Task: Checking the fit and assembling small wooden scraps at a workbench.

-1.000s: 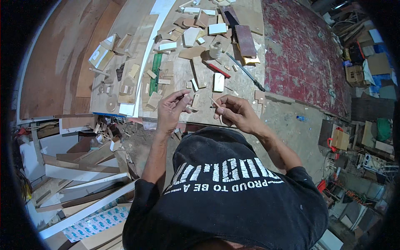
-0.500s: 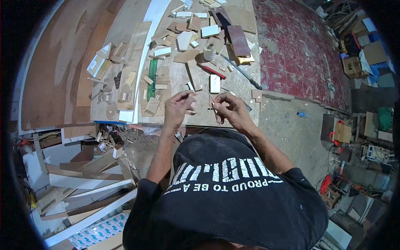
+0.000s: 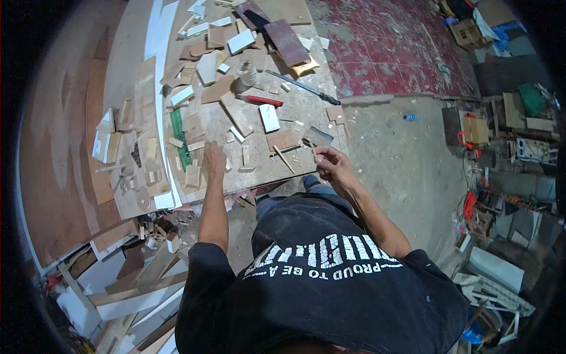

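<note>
Right hand (image 3: 333, 169) has thumb and fingertips pinched together by the near right corner of the table (image 3: 259, 143), can't tell if anything's in there, and the left hand (image 3: 215, 158) is down just beside a wood block (image 3: 193, 177) near the front edge, grip hidden. Thin wood stick (image 3: 285, 159) lies between them near that edge; pieces look cut already but sit loose, so no clue what's left. Farther in, there's a jar (image 3: 247, 73), contents unclear.
</note>
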The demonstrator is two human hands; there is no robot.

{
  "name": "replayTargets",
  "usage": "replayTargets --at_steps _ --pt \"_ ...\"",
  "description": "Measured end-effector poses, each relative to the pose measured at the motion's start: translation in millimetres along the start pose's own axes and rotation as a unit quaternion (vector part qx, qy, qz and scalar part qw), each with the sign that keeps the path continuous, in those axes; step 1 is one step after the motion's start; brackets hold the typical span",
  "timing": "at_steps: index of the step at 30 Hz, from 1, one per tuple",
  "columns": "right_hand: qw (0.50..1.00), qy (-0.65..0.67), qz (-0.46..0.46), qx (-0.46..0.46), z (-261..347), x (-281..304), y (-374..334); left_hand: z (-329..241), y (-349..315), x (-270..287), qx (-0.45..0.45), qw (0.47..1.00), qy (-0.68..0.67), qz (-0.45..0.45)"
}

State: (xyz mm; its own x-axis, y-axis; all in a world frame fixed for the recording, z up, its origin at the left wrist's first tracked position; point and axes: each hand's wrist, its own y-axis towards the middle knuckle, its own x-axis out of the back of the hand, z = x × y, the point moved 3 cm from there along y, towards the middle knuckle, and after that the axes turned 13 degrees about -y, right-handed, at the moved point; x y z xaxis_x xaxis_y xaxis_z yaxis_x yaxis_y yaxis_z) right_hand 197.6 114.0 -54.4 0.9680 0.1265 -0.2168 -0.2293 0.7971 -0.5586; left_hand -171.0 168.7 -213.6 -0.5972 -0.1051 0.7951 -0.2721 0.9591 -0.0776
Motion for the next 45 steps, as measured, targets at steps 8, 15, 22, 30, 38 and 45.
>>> replayTargets --at_steps 8,15,22,30,38,45 --pt "0.989 0.075 -0.124 -0.019 -44 74 -7 -112 -20 -45 -0.003 0.988 -0.124 0.092" --pt "0.988 0.046 -0.147 0.01 -29 91 0 -263 -55 -148 -0.554 0.811 0.066 0.179" --pt "0.964 -0.123 -0.21 0.108 17 81 -4 -256 -31 -154 -0.178 0.843 -0.302 0.408" --pt "0.765 -0.456 -0.21 0.404 95 0 -6 -317 -37 -7 0.065 0.523 -0.809 0.262" --pt "0.706 -0.495 -0.127 0.49 119 -68 -12 -295 -36 68 0.101 0.496 -0.851 0.143" --pt "0.664 -0.53 -0.121 0.513 125 -86 -16 -290 -36 90 0.102 0.484 -0.864 0.095"
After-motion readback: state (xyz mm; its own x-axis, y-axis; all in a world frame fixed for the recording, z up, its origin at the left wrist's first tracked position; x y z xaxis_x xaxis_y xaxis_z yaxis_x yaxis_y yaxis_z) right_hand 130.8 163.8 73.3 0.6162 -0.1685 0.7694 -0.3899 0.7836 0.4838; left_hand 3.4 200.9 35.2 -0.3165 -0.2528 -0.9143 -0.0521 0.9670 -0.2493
